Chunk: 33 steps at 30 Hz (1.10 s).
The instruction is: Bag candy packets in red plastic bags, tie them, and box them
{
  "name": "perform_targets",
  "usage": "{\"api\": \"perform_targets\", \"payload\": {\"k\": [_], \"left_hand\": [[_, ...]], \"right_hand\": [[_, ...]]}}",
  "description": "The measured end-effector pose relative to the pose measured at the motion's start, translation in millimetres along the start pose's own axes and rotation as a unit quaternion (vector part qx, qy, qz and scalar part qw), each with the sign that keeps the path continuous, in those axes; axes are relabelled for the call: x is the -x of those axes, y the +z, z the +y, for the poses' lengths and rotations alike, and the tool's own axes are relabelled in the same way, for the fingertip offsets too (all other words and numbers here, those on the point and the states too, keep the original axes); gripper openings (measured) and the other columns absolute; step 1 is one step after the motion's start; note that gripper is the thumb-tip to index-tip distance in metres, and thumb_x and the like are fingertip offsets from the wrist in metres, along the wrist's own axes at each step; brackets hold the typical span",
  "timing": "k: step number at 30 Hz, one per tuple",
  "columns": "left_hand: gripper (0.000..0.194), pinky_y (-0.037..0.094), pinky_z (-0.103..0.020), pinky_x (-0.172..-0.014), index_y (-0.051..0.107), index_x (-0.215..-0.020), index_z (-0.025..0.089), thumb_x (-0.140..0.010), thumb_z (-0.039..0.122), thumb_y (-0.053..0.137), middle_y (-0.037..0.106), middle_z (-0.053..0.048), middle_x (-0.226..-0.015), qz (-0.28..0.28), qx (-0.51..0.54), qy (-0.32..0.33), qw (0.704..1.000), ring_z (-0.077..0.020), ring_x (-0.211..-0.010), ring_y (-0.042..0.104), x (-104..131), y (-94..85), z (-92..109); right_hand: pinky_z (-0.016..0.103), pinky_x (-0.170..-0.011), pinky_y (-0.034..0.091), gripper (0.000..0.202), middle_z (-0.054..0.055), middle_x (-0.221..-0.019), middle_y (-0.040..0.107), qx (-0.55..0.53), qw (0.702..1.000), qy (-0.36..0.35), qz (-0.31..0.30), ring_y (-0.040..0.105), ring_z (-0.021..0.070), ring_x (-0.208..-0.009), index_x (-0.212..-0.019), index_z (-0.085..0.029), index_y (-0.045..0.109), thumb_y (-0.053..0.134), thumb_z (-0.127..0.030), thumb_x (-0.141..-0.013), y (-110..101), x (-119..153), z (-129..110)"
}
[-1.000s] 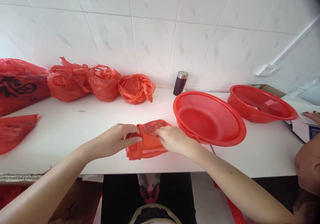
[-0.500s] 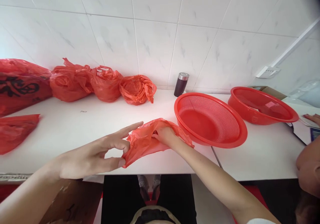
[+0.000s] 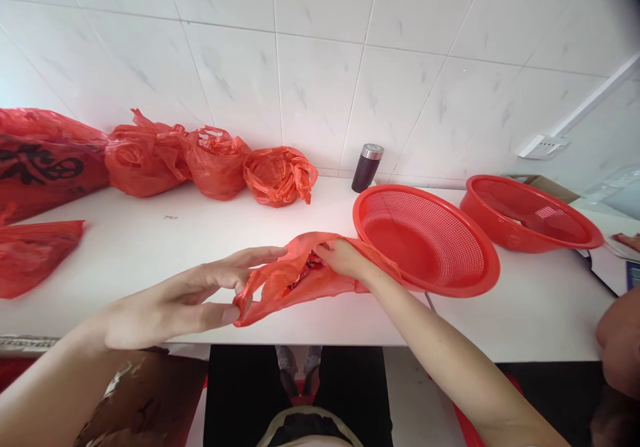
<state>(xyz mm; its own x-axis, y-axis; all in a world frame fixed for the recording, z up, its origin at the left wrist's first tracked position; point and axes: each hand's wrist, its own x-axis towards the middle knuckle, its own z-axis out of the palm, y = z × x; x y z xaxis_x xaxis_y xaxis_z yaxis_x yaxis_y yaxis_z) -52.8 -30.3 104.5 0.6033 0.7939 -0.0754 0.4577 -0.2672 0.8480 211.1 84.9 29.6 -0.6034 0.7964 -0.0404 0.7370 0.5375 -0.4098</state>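
A thin red plastic bag [image 3: 280, 300] lies at the front of the white table, its mouth spread toward me. My left hand [image 3: 195, 300] pinches the bag's left edge between thumb and a finger, the other fingers stretched out. My right hand [image 3: 340, 257] reaches into the opening from the right; its fingertips are partly hidden, and what they grip, if anything, cannot be made out. Small dark-red wrapped items [image 3: 305, 270] show inside the bag beside it. Just right of the bag sits an empty red perforated basket [image 3: 425, 240].
Several filled red bags [image 3: 217, 164] line the wall at the left, with a flat red bag [image 3: 37, 257] before them. A dark flask [image 3: 367, 167] stands behind the basket. Another red basket [image 3: 530, 214] and a person's arm [image 3: 620, 340] are at the right.
The bag's mouth has opened wider, showing the wrapped items inside. My left hand has moved slightly left with the bag's edge; my right hand has shifted slightly up and right.
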Motion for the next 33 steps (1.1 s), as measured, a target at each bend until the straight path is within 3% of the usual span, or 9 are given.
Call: {"api": "perform_targets", "payload": {"k": [4, 7, 11, 13, 15, 18, 21, 25, 33], "left_hand": [[0.024, 0.041, -0.045, -0.103, 0.07, -0.101, 0.027, -0.09, 0.029, 0.049, 0.038, -0.001, -0.151, 0.009, 0.042, 0.051, 0.998, -0.0348, -0.134, 0.04, -4.4, -3.4, 8.6], [0.022, 0.047, -0.038, -0.097, 0.071, -0.097, 0.026, -0.089, 0.028, 0.05, 0.051, -0.002, -0.14, 0.014, 0.044, 0.056, 0.997, -0.0315, -0.125, 0.049, -2.2, -3.6, 8.7], [0.021, 0.053, -0.033, -0.085, 0.07, -0.098, 0.025, -0.09, 0.029, 0.051, 0.068, -0.005, -0.105, 0.034, 0.09, 0.039, 0.995, -0.0261, -0.1, 0.062, 6.6, -5.6, -2.0], [0.023, 0.053, -0.034, -0.087, 0.07, -0.099, 0.023, -0.092, 0.029, 0.049, 0.07, -0.006, -0.099, 0.105, 0.155, 0.057, 0.981, -0.0239, -0.096, 0.064, 7.4, -10.5, -8.8], [0.026, 0.053, -0.032, -0.088, 0.07, -0.095, 0.021, -0.093, 0.026, 0.045, 0.071, -0.005, -0.097, 0.216, 0.244, 0.076, 0.942, -0.0207, -0.093, 0.065, 3.3, -19.1, -13.6], [0.033, 0.056, -0.025, -0.079, 0.069, -0.083, 0.017, -0.093, 0.019, 0.038, 0.072, -0.004, -0.084, 0.346, 0.352, 0.056, 0.868, -0.0147, -0.081, 0.067, -8.6, -36.6, -13.3], [0.033, 0.057, -0.024, -0.069, 0.067, -0.082, 0.017, -0.094, 0.017, 0.037, 0.071, -0.001, -0.073, 0.396, 0.395, 0.049, 0.828, -0.0122, -0.069, 0.067, -19.1, -52.4, -4.6], [0.03, 0.058, -0.029, -0.065, 0.065, -0.083, 0.016, -0.095, 0.022, 0.038, 0.071, -0.001, -0.072, 0.394, 0.386, 0.08, 0.83, -0.0151, -0.068, 0.068, -25.7, -60.7, 11.0], [0.02, 0.059, -0.028, -0.073, 0.064, -0.088, 0.017, -0.095, 0.019, 0.045, 0.07, 0.0, -0.084, 0.36, 0.365, 0.109, 0.851, -0.0123, -0.076, 0.067, -30.1, -49.5, 23.4]], "right_hand": [[0.028, -0.075, 0.047, 0.037, 0.007, -0.096, 0.071, -0.07, 0.996, 0.049, 0.019, 0.064, 0.0193, -0.088, -0.107, -0.019, 0.065, 0.03, -0.028, -0.098, 11.2, -7.6, -3.9], [0.032, -0.081, 0.044, 0.032, 0.01, -0.113, 0.066, -0.013, 0.998, 0.064, 0.013, 0.061, 0.0239, -0.101, -0.117, -0.019, 0.061, 0.039, -0.024, -0.094, 6.3, -0.8, -5.6], [0.033, -0.075, 0.043, 0.031, 0.007, -0.108, 0.067, 0.025, 0.996, -0.001, -0.086, 0.062, 0.0243, -0.095, -0.114, -0.026, 0.063, 0.04, -0.029, -0.093, -35.9, 30.9, -16.3], [0.032, -0.07, 0.043, 0.03, 0.004, -0.098, 0.068, 0.031, 0.99, -0.036, -0.133, 0.062, 0.0235, -0.087, -0.102, -0.028, 0.067, 0.042, -0.043, -0.092, -67.4, 50.2, -23.4], [0.032, -0.066, 0.042, 0.03, 0.004, -0.087, 0.068, 0.073, 0.985, -0.04, -0.153, 0.061, 0.024, -0.081, -0.087, -0.026, 0.068, 0.051, -0.051, -0.086, -98.6, 65.2, -27.1], [0.032, -0.066, 0.041, 0.019, 0.004, -0.071, 0.064, 0.156, 0.982, -0.035, -0.1, 0.059, 0.0241, -0.078, -0.069, -0.022, 0.064, 0.058, -0.035, -0.082, -136.6, 71.7, -20.9], [0.031, -0.071, 0.044, 0.017, 0.002, -0.083, 0.067, 0.085, 0.994, -0.065, 0.013, 0.061, 0.0199, -0.082, -0.079, -0.022, 0.067, 0.051, -0.018, -0.081, -161.9, 60.2, -4.9], [0.029, -0.079, 0.047, 0.025, 0.001, -0.1, 0.067, -0.049, 0.986, -0.091, 0.131, 0.062, 0.0154, -0.089, -0.084, -0.021, 0.068, 0.047, -0.01, -0.076, -176.0, 37.6, 13.7], [0.027, -0.071, 0.053, 0.022, 0.001, -0.085, 0.068, -0.141, 0.979, -0.09, 0.112, 0.064, 0.0146, -0.077, -0.077, -0.021, 0.071, 0.052, -0.01, -0.077, -176.2, 29.5, 6.0]]}}
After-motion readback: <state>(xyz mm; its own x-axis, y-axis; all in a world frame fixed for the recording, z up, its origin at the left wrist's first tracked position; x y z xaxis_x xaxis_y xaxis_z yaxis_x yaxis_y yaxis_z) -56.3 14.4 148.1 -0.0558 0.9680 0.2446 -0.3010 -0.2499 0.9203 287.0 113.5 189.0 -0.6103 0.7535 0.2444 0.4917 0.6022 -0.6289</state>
